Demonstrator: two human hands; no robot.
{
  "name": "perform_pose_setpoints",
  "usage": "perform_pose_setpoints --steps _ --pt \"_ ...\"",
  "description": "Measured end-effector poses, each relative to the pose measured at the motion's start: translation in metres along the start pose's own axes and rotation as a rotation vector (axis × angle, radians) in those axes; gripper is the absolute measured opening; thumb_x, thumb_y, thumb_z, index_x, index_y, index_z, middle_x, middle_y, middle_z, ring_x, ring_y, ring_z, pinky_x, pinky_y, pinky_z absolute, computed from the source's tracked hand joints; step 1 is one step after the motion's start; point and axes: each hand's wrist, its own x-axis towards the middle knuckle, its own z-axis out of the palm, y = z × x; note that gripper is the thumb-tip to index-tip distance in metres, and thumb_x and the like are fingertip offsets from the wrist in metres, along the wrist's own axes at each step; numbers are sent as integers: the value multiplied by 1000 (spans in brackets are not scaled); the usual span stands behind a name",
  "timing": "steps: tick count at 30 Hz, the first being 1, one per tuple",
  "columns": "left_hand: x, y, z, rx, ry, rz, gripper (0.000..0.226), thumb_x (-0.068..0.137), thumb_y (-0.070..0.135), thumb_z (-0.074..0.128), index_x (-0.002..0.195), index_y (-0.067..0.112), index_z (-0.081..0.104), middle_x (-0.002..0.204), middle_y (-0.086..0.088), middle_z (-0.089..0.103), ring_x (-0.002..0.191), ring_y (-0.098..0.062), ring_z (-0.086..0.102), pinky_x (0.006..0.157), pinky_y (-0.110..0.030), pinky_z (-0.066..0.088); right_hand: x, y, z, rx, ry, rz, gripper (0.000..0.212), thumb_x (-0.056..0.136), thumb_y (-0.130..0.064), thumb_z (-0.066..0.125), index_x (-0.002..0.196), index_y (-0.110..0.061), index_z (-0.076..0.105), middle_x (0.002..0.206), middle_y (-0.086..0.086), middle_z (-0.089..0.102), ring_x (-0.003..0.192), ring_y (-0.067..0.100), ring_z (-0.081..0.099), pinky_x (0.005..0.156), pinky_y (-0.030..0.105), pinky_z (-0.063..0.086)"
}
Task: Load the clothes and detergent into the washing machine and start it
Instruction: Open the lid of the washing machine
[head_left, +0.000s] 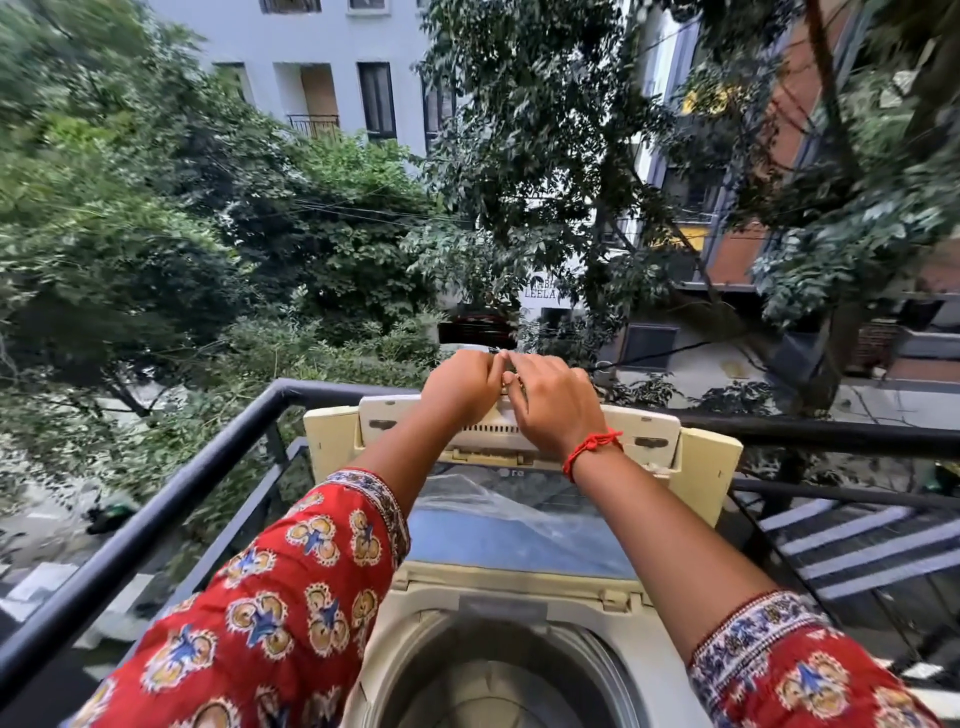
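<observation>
With the washing machine (519, 597) below me, lid up and drum showing, left hand (460, 387) and right hand (553, 400) curl closed over the lid's top edge (644, 434); I should grip evenly and keep it steady.

Washing machine (519, 597) against railing (156, 499) — trees (260, 234) beyond, lid (519, 519) raised.

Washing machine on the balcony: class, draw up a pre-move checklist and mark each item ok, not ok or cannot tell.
1. Lid raised, drum opening exposed: ok.
2. Clothes in the drum: not ok, none visible.
3. Detergent added: cannot tell.
4. Left hand and right hand free to load: not ok, both at the lid's top edge.
5. What the fingers pinch: cannot tell.
</observation>
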Motion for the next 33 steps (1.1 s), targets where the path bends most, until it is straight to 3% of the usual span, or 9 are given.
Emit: perform_pose_setpoints --steps 2,4,6,9,12,18,22,26,33 --pt "-9 3 -4 7 13 22 45 101 40 30 83 14 62 89 -10 71 76 -29 63 60 -33 44 -10 -6 -6 22 11 36 52 99 -46 22 133 -17 49 125 5 62 114 22 56 87 42 47" --pt "-17 6 -8 58 35 68 44 100 40 28 107 18 66 114 -7 70 91 -29 67 69 -37 53 -19 -11 -11 19 -29 50 56 100 -49 22 141 -16 42 136 6 55 128 22 49 102 50 39" --pt "-26 12 -14 125 44 116 44 101 38 27 125 23 60 135 -4 58 107 -27 65 79 -39 56 -29 -13 -16 15 -89 49 59 100 -51 21 147 -17 33 147 6 46 138 21 38 112 59 26" --pt "-39 18 -16 197 48 145 46 102 38 25 139 21 46 149 -3 41 124 -24 55 96 -43 50 -38 -13 -25 9 -105 47 62 99 -54 21 150 -19 24 155 4 34 146 18 24 113 63 10" --pt "-52 21 -14 241 29 166 49 102 39 22 148 24 28 156 -1 27 142 -18 30 115 -46 29 -49 -15 -39 5 -91 44 62 99 -53 20 152 -20 19 159 2 24 148 15 15 113 62 2" --pt "-75 54 -1 274 73 284 53 102 32 26 152 26 9 160 3 7 148 -15 4 119 -52 13 -77 2 -60 -16 -59 126 59 97 -44 21 152 -22 18 160 2 20 148 15 13 112 68 9" --pt "-93 91 21 251 97 341 56 100 31 28 152 21 10 160 2 6 148 -15 0 119 -53 7 -110 27 -73 -53 -54 176 57 99 -45 28 152 -24 19 160 3 20 148 16 14 112 68 11" --pt "-107 131 53 265 65 412 62 92 25 37 151 16 20 161 -2 14 148 -20 9 116 -54 6 -152 55 -94 -94 -54 233 57 98 -42 32 151 -25 20 160 3 20 148 18 14 110 68 13" --pt "-143 202 105 165 -61 585 66 92 23 38 152 13 15 161 -4 7 149 -20 2 117 -54 0 -241 88 -129 -197 -124 427 59 98 -43 31 152 -27 16 161 2 15 149 18 9 111 68 11"
